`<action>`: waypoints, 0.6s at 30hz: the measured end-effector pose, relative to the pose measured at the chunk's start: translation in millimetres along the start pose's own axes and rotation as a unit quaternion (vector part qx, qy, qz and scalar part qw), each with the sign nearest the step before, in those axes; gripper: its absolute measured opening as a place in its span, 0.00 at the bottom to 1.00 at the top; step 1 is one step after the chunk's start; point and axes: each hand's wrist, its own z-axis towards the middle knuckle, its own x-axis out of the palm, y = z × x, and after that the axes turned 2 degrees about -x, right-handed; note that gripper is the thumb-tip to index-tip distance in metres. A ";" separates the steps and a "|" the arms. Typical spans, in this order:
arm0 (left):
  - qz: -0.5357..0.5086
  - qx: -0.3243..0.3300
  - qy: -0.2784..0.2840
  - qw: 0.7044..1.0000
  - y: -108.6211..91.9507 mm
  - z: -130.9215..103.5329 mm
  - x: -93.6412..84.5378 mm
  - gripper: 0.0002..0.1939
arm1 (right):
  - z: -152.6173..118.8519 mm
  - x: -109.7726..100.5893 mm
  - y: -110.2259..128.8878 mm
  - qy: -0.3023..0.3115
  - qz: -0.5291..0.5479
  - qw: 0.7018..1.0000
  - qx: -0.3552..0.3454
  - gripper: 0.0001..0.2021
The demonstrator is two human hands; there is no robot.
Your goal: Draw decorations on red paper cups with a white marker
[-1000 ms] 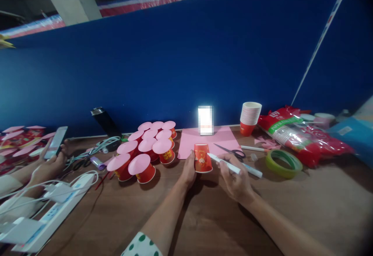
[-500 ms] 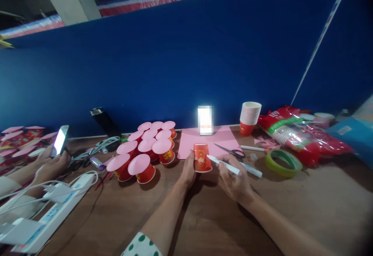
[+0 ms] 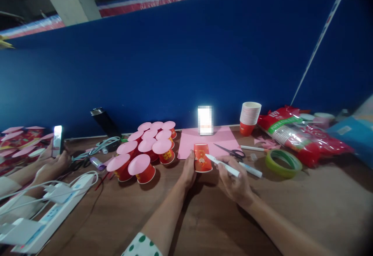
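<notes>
A red paper cup [image 3: 203, 160] stands upside down on the brown table. My left hand [image 3: 188, 171] grips its left side, with the fingers partly hidden behind the cup. In my right hand [image 3: 235, 180] is a white marker pen [image 3: 229, 168], its tip at the cup's upper right side; I cannot tell whether it touches. Behind the cup lies a pink paper sheet [image 3: 186, 141], with dark-handled scissors [image 3: 237, 153] across its right part. Several red cups topped with pink paper discs [image 3: 140, 164] stand to the left.
A bright phone [image 3: 205, 120] stands at the back. To the right are a cup stack [image 3: 250, 118], a tape roll [image 3: 283, 163], another pen [image 3: 251, 170] and bagged cups [image 3: 291, 131]. At left are a power strip [image 3: 55, 213], a black bottle [image 3: 106, 123] and another person's hands with a phone [image 3: 57, 141].
The tip of the marker pen has shifted slightly left and up along the cup. At far left, the other person's phone has turned more upright. My left hand and the cup stay put.
</notes>
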 end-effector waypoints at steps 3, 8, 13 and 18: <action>0.018 0.001 0.000 1.000 -1.5 -1.3 0.9 0.33 | -0.8 0.8 -0.8 0.010 0.007 1.000 -0.001 0.06; 0.043 0.015 -0.009 0.999 -2.4 -2.1 1.3 0.33 | -1.5 0.7 -1.3 0.021 0.013 1.000 0.002 0.06; 0.057 0.017 -0.018 0.998 -4.5 -3.7 3.2 0.32 | -0.6 1.5 -1.3 0.022 0.017 1.000 0.012 0.06; 0.060 0.013 -0.030 0.998 -5.6 -4.1 4.6 0.33 | -0.1 1.2 -0.7 0.023 0.011 1.000 0.011 0.06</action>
